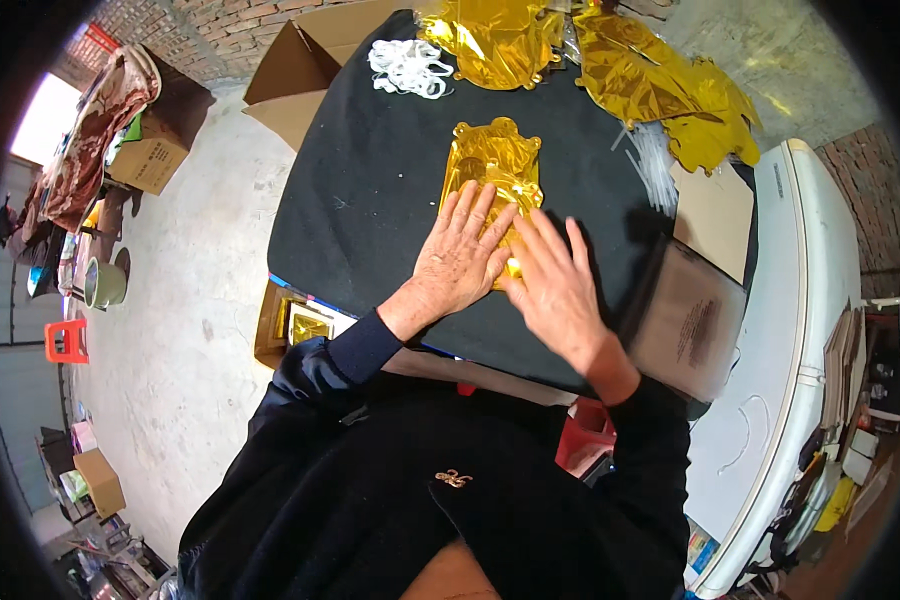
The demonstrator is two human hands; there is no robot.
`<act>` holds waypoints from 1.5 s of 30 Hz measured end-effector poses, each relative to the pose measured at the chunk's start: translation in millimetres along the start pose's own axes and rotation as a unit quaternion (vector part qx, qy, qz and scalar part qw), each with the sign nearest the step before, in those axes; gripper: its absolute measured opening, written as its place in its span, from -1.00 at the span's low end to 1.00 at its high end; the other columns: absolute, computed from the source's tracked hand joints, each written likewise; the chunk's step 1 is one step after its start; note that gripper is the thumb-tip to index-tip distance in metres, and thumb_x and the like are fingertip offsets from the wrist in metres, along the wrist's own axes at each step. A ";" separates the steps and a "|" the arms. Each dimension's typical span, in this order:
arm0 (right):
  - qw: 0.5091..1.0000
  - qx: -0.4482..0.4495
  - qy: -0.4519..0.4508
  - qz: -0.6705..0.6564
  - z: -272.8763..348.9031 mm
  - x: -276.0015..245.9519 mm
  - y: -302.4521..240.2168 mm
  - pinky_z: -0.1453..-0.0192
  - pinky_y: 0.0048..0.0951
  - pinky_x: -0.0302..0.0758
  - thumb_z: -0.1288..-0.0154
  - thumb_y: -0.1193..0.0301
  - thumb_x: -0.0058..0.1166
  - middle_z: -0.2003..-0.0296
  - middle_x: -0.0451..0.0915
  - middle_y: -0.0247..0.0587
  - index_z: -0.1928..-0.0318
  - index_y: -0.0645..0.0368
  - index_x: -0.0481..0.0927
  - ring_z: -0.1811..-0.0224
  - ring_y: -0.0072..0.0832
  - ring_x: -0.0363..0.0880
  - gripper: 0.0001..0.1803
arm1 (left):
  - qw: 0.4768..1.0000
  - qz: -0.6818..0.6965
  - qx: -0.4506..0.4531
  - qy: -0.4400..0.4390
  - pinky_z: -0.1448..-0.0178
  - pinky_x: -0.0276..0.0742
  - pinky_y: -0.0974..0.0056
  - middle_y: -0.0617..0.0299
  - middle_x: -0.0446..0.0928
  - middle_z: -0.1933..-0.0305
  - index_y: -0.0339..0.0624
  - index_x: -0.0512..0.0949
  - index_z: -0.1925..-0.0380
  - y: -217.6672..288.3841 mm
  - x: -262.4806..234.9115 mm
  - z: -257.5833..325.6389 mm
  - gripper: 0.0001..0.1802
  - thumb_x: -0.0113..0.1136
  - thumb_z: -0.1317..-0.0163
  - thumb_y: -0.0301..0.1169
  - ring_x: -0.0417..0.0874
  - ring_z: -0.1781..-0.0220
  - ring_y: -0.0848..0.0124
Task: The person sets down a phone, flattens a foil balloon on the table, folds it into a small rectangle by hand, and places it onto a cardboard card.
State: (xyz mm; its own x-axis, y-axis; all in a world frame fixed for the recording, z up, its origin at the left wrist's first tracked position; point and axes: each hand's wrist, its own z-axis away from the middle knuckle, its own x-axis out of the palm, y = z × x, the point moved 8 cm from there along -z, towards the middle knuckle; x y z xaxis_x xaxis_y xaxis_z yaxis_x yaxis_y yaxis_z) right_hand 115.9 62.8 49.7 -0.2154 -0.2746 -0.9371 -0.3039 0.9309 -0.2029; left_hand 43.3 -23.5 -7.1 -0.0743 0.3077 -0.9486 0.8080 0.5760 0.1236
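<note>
A flat gold foil balloon (494, 150), uninflated and lightly creased, lies on the black cloth of the table (360, 190). Both palms face down on its near half. My left hand (460, 250) rests with its fingers stretched across the foil. Beside it, my right hand (558, 280) lies with fingers spread, over the foil's right edge and the cloth. The two thumbs come close together at the near end. My hands hide much of the lower part of the balloon.
More gold foil balloons (500, 45) and a second pile (660, 85) lie along the far edge. White ribbon (410, 68) is coiled at the far left. Clear plastic straws (652, 165), cardboard (715, 215) and plastic bags (685, 320) occupy the right. An open carton (290, 70) stands beyond the table.
</note>
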 end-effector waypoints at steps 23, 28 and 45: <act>0.968 -0.160 -0.186 -0.052 -173.4 61.3 37.7 -0.29 -0.16 0.37 -0.28 0.38 0.25 0.00 0.54 -0.26 0.08 -0.02 0.67 -0.22 -0.22 0.41 -0.80 | 0.998 0.038 -0.050 -0.016 -0.74 -0.28 -0.14 -0.12 0.07 -0.65 0.02 0.24 -0.56 -0.7 -1.3 2.7 -0.29 -0.11 -0.52 0.06 -0.09 -0.72 -0.07; 0.964 -0.205 -0.165 -0.038 -180.0 54.9 25.2 -0.27 -0.16 0.35 -0.20 0.35 0.32 0.00 0.51 -0.30 0.21 -0.01 0.64 -0.24 -0.25 0.37 -0.84 | 0.998 0.037 -0.051 -0.026 -0.74 -0.27 -0.13 -0.09 0.07 -0.65 0.03 0.25 -0.56 -0.5 -1.7 2.5 -0.31 -0.13 -0.54 0.06 -0.07 -0.72 -0.05; 0.946 -0.282 -0.132 -0.089 -187.7 62.0 7.9 -0.16 -0.26 0.34 -0.26 0.40 0.25 0.31 0.51 -0.43 0.37 0.06 0.53 0.01 -0.32 0.42 -0.87 | 0.997 0.035 -0.052 -0.038 -0.74 -0.25 -0.13 -0.05 0.06 -0.67 0.06 0.23 -0.57 -1.9 3.0 7.2 -0.31 -0.19 -0.56 0.08 -0.09 -0.73 0.00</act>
State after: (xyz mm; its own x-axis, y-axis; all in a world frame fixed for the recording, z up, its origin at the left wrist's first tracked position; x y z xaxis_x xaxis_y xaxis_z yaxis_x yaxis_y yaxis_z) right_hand -74.0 7.8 43.2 0.1033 -0.2755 -0.9557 -0.7766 0.5780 -0.2506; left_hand 45.8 -29.2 -12.3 0.0281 0.2943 -0.9553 0.7450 0.6311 0.2163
